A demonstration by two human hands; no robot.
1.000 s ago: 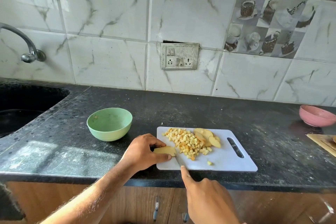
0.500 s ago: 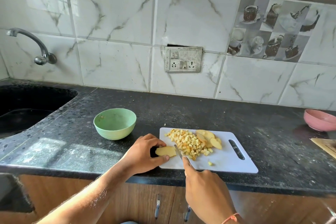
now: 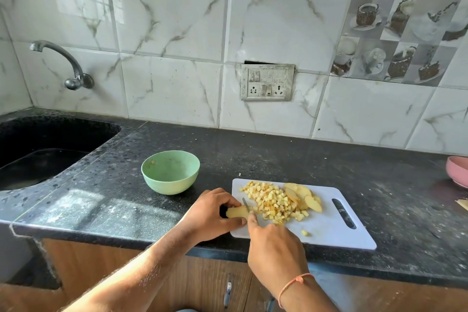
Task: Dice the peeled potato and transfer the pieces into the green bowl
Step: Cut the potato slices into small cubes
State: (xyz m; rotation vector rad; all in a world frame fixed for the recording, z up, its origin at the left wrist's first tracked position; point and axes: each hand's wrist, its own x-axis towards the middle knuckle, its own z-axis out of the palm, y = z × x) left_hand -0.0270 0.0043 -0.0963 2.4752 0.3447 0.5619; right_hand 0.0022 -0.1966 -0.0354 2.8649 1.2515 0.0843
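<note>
**Fingertips way too close to that blade**

The left hand [image 3: 210,213] has its fingers [image 3: 229,201] curled tight around a potato slab [image 3: 236,211] at the 9 o'clock edge of the white cutting board [image 3: 329,230], and part of that slab hangs off the board over the dark surface [image 3: 114,200]. The right hand [image 3: 274,248] is closed on a knife [image 3: 245,202]; only the blade tip shows, with the handle hidden inside the grip. The blade sits right against the holding fingers, so one slip on wet potato probably means a nick.

The diced pile [image 3: 274,204] and uncut slices [image 3: 302,196] crowd the middle of the board, and a stray cube [image 3: 305,233] sits toward 5 o'clock. The green bowl [image 3: 170,172] waits off the board at 10 o'clock, basically empty. Scraping across that gap could scatter cubes onto the gritty surface.
</note>
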